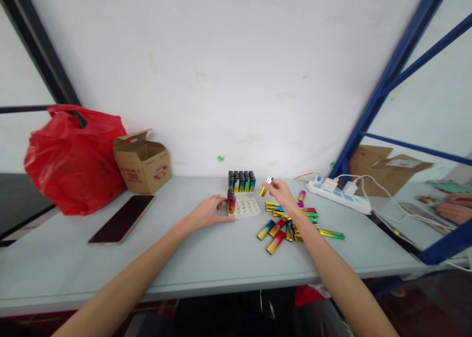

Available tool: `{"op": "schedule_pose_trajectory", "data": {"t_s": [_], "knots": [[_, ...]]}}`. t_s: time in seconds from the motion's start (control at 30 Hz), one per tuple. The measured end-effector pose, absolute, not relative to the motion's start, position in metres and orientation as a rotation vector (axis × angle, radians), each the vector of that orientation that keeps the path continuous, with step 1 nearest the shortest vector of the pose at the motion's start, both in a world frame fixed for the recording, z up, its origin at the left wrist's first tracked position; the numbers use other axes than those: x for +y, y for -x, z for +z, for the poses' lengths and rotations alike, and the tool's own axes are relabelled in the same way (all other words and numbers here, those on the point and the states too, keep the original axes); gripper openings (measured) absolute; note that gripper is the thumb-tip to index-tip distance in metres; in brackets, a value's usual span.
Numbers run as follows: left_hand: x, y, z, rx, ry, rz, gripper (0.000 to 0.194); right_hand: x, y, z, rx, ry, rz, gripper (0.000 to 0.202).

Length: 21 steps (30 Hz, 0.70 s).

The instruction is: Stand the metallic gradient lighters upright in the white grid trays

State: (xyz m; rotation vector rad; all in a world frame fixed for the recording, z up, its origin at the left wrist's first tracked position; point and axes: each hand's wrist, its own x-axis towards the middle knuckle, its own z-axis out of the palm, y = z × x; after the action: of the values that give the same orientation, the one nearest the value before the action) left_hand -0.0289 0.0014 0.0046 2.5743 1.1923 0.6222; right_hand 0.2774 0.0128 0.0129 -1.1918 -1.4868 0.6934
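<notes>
A white tray (248, 207) with round holes lies mid-table, with a few red lighter-like tubes (231, 203) upright along its left side. My left hand (213, 212) is at the tray's left edge, thumb and fingers apart around that corner, touching the tubes or the tray. Behind the tray stands a block of several multicoloured tubes (242, 182) with dark tops. My right hand (280, 193) pinches a gold tube (264, 189) with a silvery end, held above the table right of the tray. Under and beside my right forearm lies a loose pile of shiny coloured tubes (276, 242).
On the left are a red plastic bag (75, 160), an open cardboard box (147, 167) and a dark-screened phone (122, 219). A white power strip (339, 195) with plugs and cables sits at the right. Beyond the blue frame (383, 88), another person's hands (455, 208) show.
</notes>
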Motion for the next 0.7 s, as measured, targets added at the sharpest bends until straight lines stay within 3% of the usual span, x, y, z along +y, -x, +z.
{"op": "schedule_pose_trajectory", "data": {"t_s": [0.27, 0.5, 0.7], "knots": [[0.004, 0.029, 0.001, 1.192, -2.558, 0.635, 0.067, -0.003, -0.251, 0.019, -1.328, 0.971, 1.201, 0.058], [0.003, 0.029, 0.002, 1.194, -2.539, 0.672, 0.065, -0.005, -0.244, 0.016, -1.353, 1.137, 1.13, 0.064], [0.004, 0.029, 0.001, 1.19, -2.565, 0.646, 0.064, -0.007, -0.235, 0.014, -1.29, 1.242, 1.163, 0.05]]}}
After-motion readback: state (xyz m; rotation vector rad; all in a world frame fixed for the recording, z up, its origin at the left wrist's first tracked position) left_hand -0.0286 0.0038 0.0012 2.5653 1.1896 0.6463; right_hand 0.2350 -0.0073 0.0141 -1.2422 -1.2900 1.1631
